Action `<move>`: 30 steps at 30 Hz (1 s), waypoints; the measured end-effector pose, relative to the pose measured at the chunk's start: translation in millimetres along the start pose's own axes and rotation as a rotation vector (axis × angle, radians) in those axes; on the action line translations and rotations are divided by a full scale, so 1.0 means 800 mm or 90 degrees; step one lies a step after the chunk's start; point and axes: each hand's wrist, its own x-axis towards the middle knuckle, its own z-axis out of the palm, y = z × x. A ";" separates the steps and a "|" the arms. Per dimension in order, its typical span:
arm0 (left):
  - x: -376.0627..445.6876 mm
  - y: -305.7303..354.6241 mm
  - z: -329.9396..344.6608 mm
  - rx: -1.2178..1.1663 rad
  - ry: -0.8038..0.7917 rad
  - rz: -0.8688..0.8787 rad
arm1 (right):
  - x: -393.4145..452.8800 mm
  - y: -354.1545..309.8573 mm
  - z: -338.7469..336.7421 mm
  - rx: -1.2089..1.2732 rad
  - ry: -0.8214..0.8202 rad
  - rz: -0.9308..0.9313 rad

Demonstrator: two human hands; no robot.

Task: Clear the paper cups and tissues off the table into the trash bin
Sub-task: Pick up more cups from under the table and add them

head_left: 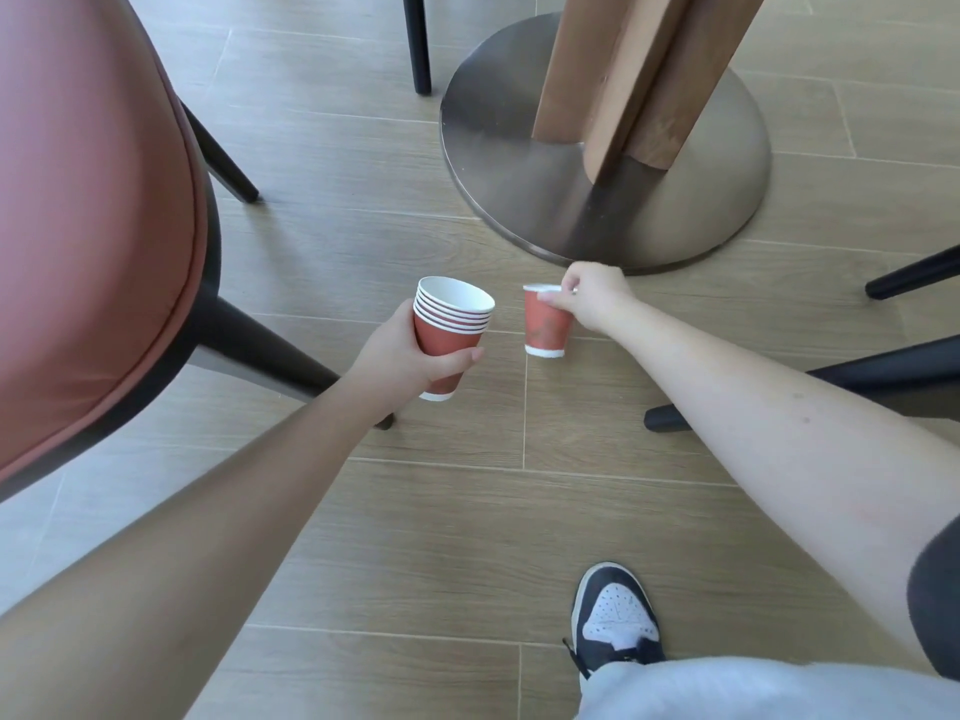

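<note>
Left hand: fingers wrapped around nested stack of red paper cups.
Right hand: fingertips pinching rim of single red paper cup.
Advice: align upright, nest gently.

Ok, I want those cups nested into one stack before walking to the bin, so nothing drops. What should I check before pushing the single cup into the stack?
1. Left hand grip on the stack of cups: ok, fingers wrap its side.
2. Stack's mouth open and facing up: ok, tilted slightly toward the other cup, nothing visible inside.
3. Right hand grip on the single cup: ok, pinched at the rim, upright.
4. Single cup empty: cannot tell, fingers cover its mouth.
5. Gap between cup and stack free: ok, only floor below.
6. Trash bin within reach: cannot tell, not in view.
</note>
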 end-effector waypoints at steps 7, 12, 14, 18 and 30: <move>0.011 -0.012 0.005 0.035 0.046 -0.020 | -0.043 -0.044 -0.034 0.341 0.081 -0.159; 0.015 -0.015 0.009 0.058 0.054 -0.014 | -0.068 -0.061 -0.045 0.302 0.007 -0.288; 0.015 -0.010 0.011 0.071 0.048 0.004 | -0.071 -0.062 -0.045 0.239 -0.026 -0.312; 0.008 0.003 0.014 0.079 0.038 0.025 | -0.075 -0.065 -0.037 0.207 -0.086 -0.348; -0.008 0.028 0.018 0.205 0.035 0.082 | -0.092 -0.086 0.001 0.187 -0.165 -0.444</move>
